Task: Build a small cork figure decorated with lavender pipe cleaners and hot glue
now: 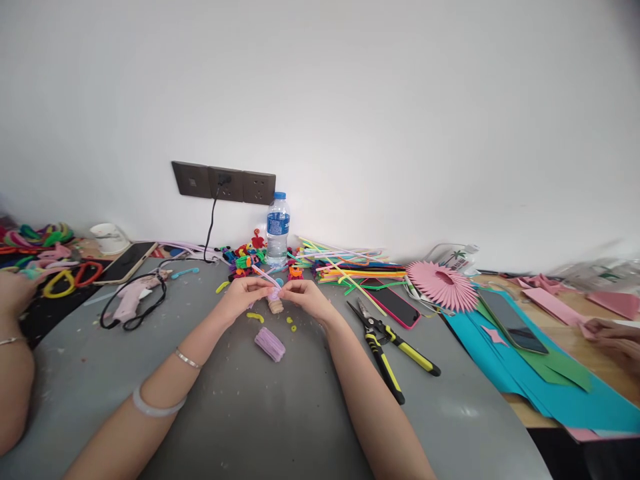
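My left hand (245, 298) and my right hand (306, 299) meet near the middle of the grey table (240, 413). Their fingers are pinched on a small lilac fuzzy piece (275, 293) with a beige lower end, which hangs between them. A lilac strip (260, 272) slants up from it by the left fingertips. Just below the hands lies a short lilac bundle (270, 344). Small yellow bits (255, 317) are scattered close by.
Behind the hands stand a water bottle (278, 230) and colourful pipe cleaners (360, 267). Yellow-black pliers (387, 340) lie right, a pink glue gun (129, 300) with its cord left. Other people's hands (613, 340) show at both edges.
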Motion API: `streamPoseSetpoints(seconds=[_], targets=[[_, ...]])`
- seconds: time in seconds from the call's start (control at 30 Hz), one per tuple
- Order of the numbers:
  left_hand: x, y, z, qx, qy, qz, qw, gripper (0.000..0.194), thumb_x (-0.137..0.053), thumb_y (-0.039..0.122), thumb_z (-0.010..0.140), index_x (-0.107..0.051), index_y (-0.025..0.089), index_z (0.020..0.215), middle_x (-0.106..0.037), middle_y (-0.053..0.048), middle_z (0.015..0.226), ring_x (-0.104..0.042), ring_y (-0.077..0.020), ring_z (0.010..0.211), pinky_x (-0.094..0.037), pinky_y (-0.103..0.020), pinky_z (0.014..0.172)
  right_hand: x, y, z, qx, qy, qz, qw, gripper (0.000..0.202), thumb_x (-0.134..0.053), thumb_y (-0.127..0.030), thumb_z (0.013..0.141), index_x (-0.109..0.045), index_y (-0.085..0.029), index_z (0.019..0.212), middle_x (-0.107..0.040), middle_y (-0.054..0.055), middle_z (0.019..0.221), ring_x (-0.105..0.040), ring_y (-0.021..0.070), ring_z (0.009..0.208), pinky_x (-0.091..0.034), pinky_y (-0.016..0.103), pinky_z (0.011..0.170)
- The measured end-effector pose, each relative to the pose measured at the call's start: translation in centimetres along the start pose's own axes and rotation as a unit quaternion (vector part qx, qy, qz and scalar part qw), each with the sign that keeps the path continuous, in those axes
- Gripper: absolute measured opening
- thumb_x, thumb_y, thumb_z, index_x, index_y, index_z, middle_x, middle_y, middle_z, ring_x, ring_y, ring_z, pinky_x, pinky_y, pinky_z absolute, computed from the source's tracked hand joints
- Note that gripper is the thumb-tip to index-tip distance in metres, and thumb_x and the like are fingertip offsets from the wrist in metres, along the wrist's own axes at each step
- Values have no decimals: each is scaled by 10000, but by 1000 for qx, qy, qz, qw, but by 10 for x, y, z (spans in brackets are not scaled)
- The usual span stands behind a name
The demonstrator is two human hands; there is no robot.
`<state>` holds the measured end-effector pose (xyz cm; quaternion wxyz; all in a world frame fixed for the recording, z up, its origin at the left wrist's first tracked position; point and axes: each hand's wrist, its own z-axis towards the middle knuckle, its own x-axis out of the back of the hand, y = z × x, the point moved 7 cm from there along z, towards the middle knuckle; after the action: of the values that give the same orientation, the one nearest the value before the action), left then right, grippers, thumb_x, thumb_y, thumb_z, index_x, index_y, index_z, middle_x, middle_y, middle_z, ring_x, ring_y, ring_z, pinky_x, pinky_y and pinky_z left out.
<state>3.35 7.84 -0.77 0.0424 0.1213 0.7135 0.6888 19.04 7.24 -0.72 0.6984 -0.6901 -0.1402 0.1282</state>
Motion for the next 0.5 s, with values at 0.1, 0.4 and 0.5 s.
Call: streamPoseSetpoints(seconds=[0.1,0.4,0.5], targets=[[1,-3,0,19,5,-19,1000,367,-829,450,588,-744,165,802,-574,29,542,-376,-73,456,-261,-210,442,0,-1,-1,1,5,-12,1000,339,-787,-470,672,-685,-147,682,-515,-38,579,-402,104,575,-280,267,567],[-5,5,-3,-6,-12,-2,1000,394,-791,499,647,-724,169,852,-645,-1,643,-473,-103,541,-343,-215,492,-1,0,2,11,21,3,1000,358,-779,-495,665,-660,-158,660,-519,-37,579,-409,103,561,-305,264,564],[-6,3,-3,3,-12,-3,1000,403,-809,481,646,-731,170,890,-699,-26,709,-495,-112,570,-330,-219,498,-2,-2,2,29,22,3,999,372,-776,-516,671,-666,-160,676,-562,-19,616,-431,110,576,-328,266,577]])
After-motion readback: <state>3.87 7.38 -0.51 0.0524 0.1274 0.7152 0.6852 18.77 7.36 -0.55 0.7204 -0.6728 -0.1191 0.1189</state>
